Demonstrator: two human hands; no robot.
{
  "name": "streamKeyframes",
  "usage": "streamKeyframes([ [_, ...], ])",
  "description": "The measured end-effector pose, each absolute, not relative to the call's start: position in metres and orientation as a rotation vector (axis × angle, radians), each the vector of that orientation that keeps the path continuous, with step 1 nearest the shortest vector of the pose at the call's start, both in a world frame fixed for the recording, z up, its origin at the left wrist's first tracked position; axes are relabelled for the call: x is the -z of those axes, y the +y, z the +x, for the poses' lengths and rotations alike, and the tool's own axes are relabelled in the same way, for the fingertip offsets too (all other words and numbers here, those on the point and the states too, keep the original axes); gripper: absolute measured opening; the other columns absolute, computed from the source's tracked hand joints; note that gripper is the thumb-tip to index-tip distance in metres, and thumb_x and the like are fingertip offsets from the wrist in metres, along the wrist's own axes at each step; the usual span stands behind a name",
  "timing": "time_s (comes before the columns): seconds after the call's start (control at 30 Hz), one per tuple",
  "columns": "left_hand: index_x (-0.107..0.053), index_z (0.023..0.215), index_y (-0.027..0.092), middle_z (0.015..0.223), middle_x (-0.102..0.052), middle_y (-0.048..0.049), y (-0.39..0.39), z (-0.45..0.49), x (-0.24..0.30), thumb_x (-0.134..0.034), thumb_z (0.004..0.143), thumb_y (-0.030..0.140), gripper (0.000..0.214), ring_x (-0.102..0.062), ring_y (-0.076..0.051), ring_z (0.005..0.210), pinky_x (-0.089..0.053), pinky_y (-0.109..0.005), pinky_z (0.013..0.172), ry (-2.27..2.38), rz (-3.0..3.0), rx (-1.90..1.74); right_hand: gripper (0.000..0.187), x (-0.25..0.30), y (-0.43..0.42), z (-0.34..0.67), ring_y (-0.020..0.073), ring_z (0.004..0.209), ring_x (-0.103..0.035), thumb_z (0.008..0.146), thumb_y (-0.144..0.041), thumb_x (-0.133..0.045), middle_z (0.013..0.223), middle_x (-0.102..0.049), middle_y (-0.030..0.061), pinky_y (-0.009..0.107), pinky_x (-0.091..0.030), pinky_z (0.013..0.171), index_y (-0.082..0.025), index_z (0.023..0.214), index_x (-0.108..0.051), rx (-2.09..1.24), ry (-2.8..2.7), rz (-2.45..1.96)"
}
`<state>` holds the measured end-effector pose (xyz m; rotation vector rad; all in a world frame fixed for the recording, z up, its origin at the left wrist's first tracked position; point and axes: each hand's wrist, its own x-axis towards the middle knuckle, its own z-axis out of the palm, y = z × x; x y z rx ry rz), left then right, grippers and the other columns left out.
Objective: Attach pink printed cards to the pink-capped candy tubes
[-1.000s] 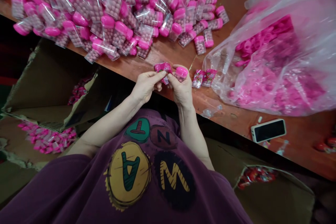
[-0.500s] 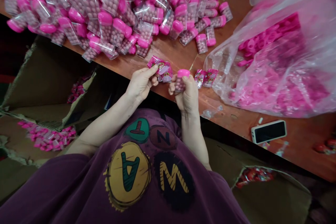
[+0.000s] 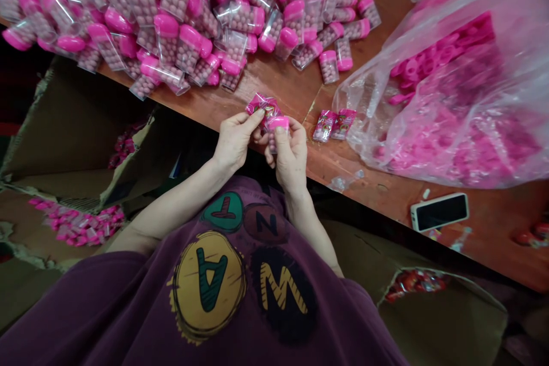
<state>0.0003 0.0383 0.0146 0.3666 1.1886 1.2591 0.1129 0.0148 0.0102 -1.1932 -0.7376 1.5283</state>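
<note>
My left hand (image 3: 235, 138) pinches a shiny pink candy packet (image 3: 261, 104) at the table's front edge. Close against it, my right hand (image 3: 292, 157) grips a small clear candy bottle (image 3: 278, 122) with a pink cap and pale pink balls inside. The bottle's lower part is partly covered by my fingers, and it meets or overlaps the packet's edge. To the right, two more pink packets (image 3: 333, 124) lie side by side on the table. Beyond my hands, a big heap of similar pink-capped bottles (image 3: 171, 40) covers the table's back left.
A clear plastic bag (image 3: 450, 126) full of pink plastic pieces lies at the right. A phone (image 3: 440, 212) rests near the table edge. Below on the left stands an open cardboard box (image 3: 64, 126), and another box (image 3: 446, 320) with red-wrapped items is at lower right.
My right hand has moved left with the bottle, bringing it against the packet. My left hand has shifted slightly right, still pinching the packet.
</note>
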Motion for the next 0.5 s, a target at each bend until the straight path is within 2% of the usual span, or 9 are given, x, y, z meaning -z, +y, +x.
streamKeyframes([
  [0.1,-0.058,0.062,0.017,0.054,-0.055,0.0049,0.037,-0.001,-0.014,-0.090,0.086,0.046,0.049,-0.053,-0.006,0.048,-0.042,-0.021,0.053,1.160,0.400,-1.247,0.051,-0.016,0.017,0.119,0.0037,0.041,-0.041,0.091,-0.063,-0.077,0.074,-0.062,-0.0099,0.017,-0.025,0.033,-0.028,0.117,-0.049,-1.705,-0.675,-1.121],
  [0.23,-0.057,0.065,0.018,0.054,-0.055,0.0048,0.037,-0.003,-0.017,-0.088,0.087,0.047,0.048,-0.055,-0.007,0.048,-0.042,-0.022,0.051,1.107,0.409,-1.176,0.046,-0.017,0.019,0.124,0.0024,0.040,-0.034,0.093,-0.066,-0.072,0.078,-0.065,-0.0068,0.018,-0.021,0.033,-0.026,0.107,-0.052,-1.874,-0.651,-1.026],
  [0.4,-0.060,0.069,0.018,0.054,-0.055,0.0052,0.038,-0.005,-0.021,-0.087,0.090,0.046,0.044,-0.054,-0.007,0.047,-0.043,-0.022,0.051,1.026,0.390,-1.112,0.048,-0.012,0.015,0.120,0.0049,0.047,-0.038,0.094,-0.060,-0.075,0.079,-0.056,-0.0074,0.019,-0.027,0.036,-0.032,0.125,-0.051,-1.636,-0.732,-1.154],
  [0.5,-0.061,0.067,0.017,0.053,-0.055,0.0043,0.038,-0.005,-0.019,-0.089,0.088,0.043,0.044,-0.054,-0.007,0.046,-0.041,-0.023,0.050,0.991,0.406,-1.070,0.049,-0.007,0.013,0.118,0.0065,0.050,-0.039,0.096,-0.063,-0.071,0.080,-0.054,-0.0060,0.020,-0.029,0.037,-0.033,0.130,-0.050,-1.639,-0.813,-1.163],
])
